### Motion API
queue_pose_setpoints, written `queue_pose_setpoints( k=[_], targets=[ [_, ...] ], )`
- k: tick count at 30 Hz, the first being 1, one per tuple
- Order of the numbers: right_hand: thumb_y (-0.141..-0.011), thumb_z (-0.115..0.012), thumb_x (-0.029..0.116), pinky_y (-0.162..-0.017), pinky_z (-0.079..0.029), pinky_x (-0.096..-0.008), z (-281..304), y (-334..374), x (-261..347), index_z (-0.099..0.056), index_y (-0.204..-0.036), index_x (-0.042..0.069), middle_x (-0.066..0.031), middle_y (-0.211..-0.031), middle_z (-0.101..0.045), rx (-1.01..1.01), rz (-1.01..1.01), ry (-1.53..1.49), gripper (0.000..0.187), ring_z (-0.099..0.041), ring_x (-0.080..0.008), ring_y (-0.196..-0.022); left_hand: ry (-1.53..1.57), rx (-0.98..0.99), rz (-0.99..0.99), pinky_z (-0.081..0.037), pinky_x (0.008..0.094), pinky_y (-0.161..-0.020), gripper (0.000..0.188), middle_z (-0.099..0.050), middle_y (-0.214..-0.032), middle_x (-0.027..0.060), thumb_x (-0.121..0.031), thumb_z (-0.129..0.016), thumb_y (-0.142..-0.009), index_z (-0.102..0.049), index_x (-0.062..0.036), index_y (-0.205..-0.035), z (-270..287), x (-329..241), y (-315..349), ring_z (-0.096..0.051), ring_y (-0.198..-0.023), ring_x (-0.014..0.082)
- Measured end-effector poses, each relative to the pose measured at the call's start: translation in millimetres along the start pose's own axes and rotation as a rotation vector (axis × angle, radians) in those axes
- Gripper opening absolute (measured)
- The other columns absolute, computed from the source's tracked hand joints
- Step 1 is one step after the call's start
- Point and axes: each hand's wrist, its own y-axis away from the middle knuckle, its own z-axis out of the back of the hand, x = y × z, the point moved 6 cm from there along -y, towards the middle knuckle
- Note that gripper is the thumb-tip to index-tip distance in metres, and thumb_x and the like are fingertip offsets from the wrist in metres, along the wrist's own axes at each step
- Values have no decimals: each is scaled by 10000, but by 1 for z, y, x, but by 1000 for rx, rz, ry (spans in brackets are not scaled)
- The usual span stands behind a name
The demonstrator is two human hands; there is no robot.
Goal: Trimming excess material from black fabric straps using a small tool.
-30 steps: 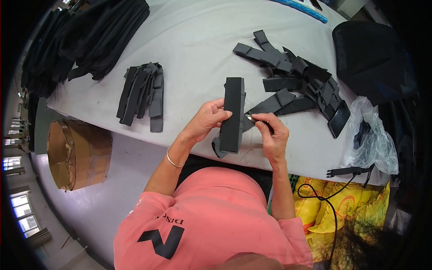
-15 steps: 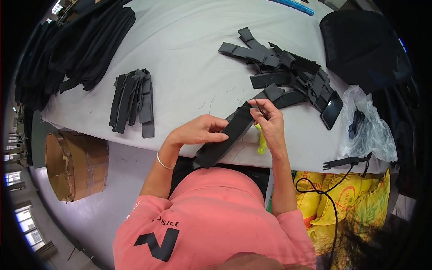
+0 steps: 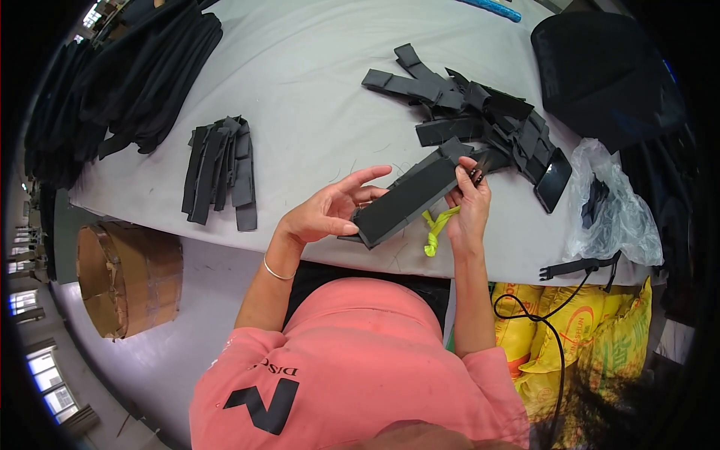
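Note:
A flat black fabric strip [image 3: 409,201] is held slantwise above the near edge of the table. My left hand [image 3: 330,208] pinches its lower left end with the thumb in front, the index finger stretched out away from it. At the upper right end, my right hand [image 3: 471,202] grips the strip between thumb and fingers. Small dark tips of something I cannot make out stick out by that thumb. A knotted yellow-green ribbon [image 3: 433,232] hangs beside the right palm. Behind the hands lies a loose heap of similar black strips [image 3: 457,97], partly hidden by the held one.
A neat bundle of strips [image 3: 221,172] lies at left, with folded black cloth [image 3: 161,75] beyond. A phone [image 3: 553,180], plastic bag [image 3: 619,217] and buckle strap [image 3: 570,268] are at right. A cardboard drum [image 3: 131,277] and yellow sacks [image 3: 551,330] stand below.
The strip has moved up and to the right, away from my body. My left hand has shifted to its lower end and lifted its index finger; the ribbon has swung out more.

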Motion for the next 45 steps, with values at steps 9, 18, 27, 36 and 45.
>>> queue_pose_setpoints(
  k=[9, 18, 27, 36, 45],
  targets=[
    [-919, -606, 89, -463, -258, -186, -11, 2, 12, -641, -1012, 94, 86, -709, -477, -93, 75, -11, 99, -350, -1, -527, -141, -233, 77, -442, 219, -845, 672, -565, -1175, 50, -13, -667, -758, -405, -28, -1377, 1, 13, -7, -511, -1077, 114],
    [-933, -584, 93, -492, -278, -167, -23, 6, -6, -634, -1090, 109, 87, -787, -525, 95, 79, 204, 166, -357, 0, -562, -164, -432, -16, -422, 193, -620, 108, -562, -792, -80, -34, -658, -841, -650, -52, -947, 6, 23, -4, -492, -732, 2],
    [-856, -638, 19, -749, -420, -208, -51, 42, 3, -634, -1129, 63, 20, -1067, -502, 278, 49, 335, 277, -489, -71, -882, -423, -673, -328, -470, 189, -674, 254, -504, -1046, -26, -78, -675, -859, -625, 4, -1094, 7, -9, 10, -531, -860, 41],
    [-706, -682, -80, -673, -468, -225, -99, 78, 23, -684, -1102, 145, -49, -1069, -498, 526, 517, 703, 455, -568, -124, -739, -667, -678, -360, -481, 269, -835, 344, -452, -1150, 46, -62, -670, -843, -597, 0, -1173, 10, -7, 13, -544, -979, 135],
    [-925, -644, 195, -473, -289, -167, -81, 58, 22, -682, -913, 35, 7, -764, -653, 317, 187, 277, 165, -389, 2, -543, -852, -880, -348, -468, 272, -770, 354, -437, -1068, 86, -6, -643, -809, -564, -35, -1152, 29, -1, 21, -529, -902, 152]
  ],
)
